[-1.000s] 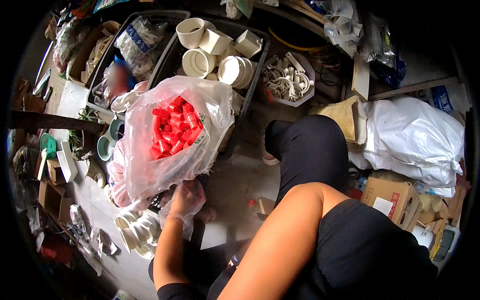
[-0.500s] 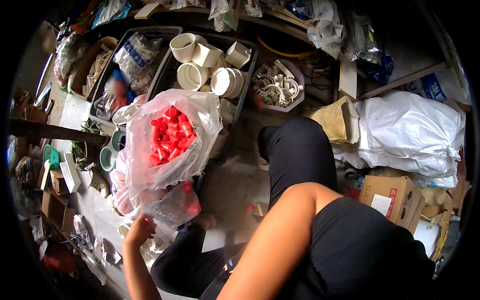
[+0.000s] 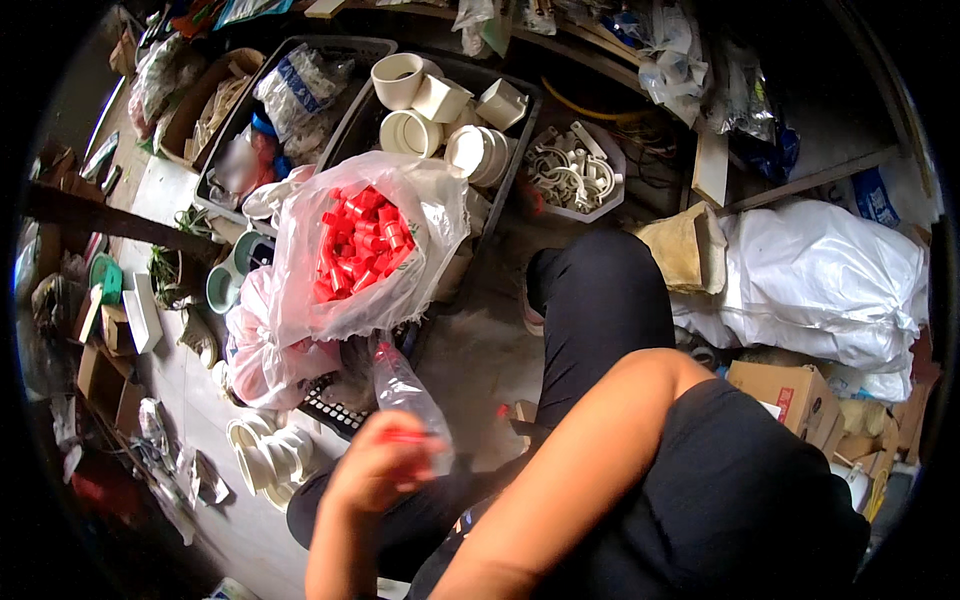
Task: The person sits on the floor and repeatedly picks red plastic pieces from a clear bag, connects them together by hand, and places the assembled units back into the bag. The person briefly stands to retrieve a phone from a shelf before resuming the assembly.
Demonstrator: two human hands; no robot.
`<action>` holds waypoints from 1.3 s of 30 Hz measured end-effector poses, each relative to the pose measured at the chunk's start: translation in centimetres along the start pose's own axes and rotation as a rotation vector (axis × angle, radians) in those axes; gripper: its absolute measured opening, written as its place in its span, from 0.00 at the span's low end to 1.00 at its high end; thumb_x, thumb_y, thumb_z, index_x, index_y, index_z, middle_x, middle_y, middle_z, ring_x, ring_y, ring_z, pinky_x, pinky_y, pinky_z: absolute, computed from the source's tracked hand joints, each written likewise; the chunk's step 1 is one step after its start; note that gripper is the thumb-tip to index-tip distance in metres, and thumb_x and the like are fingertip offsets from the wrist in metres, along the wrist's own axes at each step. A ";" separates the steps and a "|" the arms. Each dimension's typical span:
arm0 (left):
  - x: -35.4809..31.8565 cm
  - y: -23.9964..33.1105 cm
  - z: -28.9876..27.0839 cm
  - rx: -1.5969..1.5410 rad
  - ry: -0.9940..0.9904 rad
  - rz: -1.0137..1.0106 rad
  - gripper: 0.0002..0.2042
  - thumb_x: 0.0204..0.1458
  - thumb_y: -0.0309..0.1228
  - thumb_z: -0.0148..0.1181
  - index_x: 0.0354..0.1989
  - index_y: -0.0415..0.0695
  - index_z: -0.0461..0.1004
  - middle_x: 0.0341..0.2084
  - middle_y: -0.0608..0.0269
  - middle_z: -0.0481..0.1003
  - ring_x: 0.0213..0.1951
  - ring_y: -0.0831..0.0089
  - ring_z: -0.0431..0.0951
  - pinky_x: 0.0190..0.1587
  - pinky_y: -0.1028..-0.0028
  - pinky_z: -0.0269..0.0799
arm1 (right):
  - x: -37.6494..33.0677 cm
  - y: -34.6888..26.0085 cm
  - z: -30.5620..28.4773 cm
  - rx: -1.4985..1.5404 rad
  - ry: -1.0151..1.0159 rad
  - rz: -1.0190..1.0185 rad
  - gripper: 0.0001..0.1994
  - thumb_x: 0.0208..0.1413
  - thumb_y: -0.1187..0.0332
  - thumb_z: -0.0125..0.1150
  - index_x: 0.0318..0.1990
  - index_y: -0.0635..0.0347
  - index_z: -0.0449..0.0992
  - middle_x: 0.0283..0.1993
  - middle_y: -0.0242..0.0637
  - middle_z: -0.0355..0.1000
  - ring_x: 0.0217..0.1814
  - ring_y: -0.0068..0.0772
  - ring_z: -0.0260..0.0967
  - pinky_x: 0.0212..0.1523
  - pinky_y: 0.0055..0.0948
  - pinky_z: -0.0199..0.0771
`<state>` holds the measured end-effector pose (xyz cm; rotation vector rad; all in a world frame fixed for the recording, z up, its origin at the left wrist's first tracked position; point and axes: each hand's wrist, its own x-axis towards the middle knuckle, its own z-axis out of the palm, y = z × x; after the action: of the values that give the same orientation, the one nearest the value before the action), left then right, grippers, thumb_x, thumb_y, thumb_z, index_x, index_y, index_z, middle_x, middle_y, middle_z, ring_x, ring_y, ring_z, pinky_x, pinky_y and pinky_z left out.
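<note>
My left hand, smeared by motion, is raised near the lower middle with its fingers curled round a small red pipe fitting. Just beyond it hangs a clear plastic bag with some red at its upper end; whether my fingers touch the bag, I cannot tell. Farther off, a large whitish plastic bag gapes, showing many red pipe fittings inside. My bare right arm bends across the dark-clothed leg at the right, and its hand is out of sight.
Black crates at the back hold white pipe fittings and bagged goods. A tub of white clips stands beside them. White fittings lie on the floor at left. A white sack and a cardboard box are at right.
My left hand has swung right from beside the large bag. The small clear bag has shifted and hangs narrower, baring a perforated black crate edge. The whole view has turned slightly.
</note>
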<state>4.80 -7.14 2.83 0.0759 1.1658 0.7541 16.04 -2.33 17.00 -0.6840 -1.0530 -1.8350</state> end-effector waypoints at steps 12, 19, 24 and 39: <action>7.0 -2.4 -11.1 -0.061 0.408 0.228 0.10 0.44 0.24 0.51 0.36 0.51 0.66 0.32 0.64 0.73 0.20 0.78 0.66 0.19 0.81 0.62 | -20.0 -7.5 -6.7 -2.031 1.868 0.691 0.11 0.41 0.65 0.52 0.31 0.63 0.71 0.29 0.47 0.70 0.36 0.49 0.68 0.37 0.41 0.66; 2.5 0.6 -5.7 -0.845 -0.162 0.323 0.11 0.51 0.33 0.48 0.42 0.48 0.67 0.34 0.54 0.73 0.20 0.75 0.68 0.13 0.87 0.58 | -13.7 -10.4 7.4 -2.130 1.670 0.795 0.09 0.40 0.69 0.49 0.28 0.62 0.73 0.25 0.44 0.71 0.28 0.42 0.69 0.32 0.35 0.68; 3.3 3.5 -0.3 -0.753 -0.333 0.284 0.16 0.53 0.40 0.45 0.43 0.40 0.65 0.39 0.49 0.71 0.39 0.62 0.75 0.22 0.75 0.76 | -15.2 -16.7 12.1 -2.446 2.287 0.944 0.09 0.41 0.71 0.49 0.30 0.62 0.74 0.30 0.47 0.71 0.35 0.46 0.69 0.37 0.36 0.68; 4.0 7.9 -1.4 -0.578 -0.208 0.562 0.37 0.48 0.28 0.48 0.63 0.51 0.31 0.28 0.49 0.68 0.14 0.70 0.67 0.06 0.80 0.59 | -21.3 -28.8 8.3 -2.511 2.211 1.053 0.14 0.44 0.69 0.52 0.41 0.52 0.75 0.44 0.37 0.70 0.48 0.36 0.66 0.49 0.29 0.63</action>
<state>0.43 0.70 2.39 -0.0046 0.6908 1.5192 0.39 20.98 -6.71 -0.2602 -3.4700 0.7421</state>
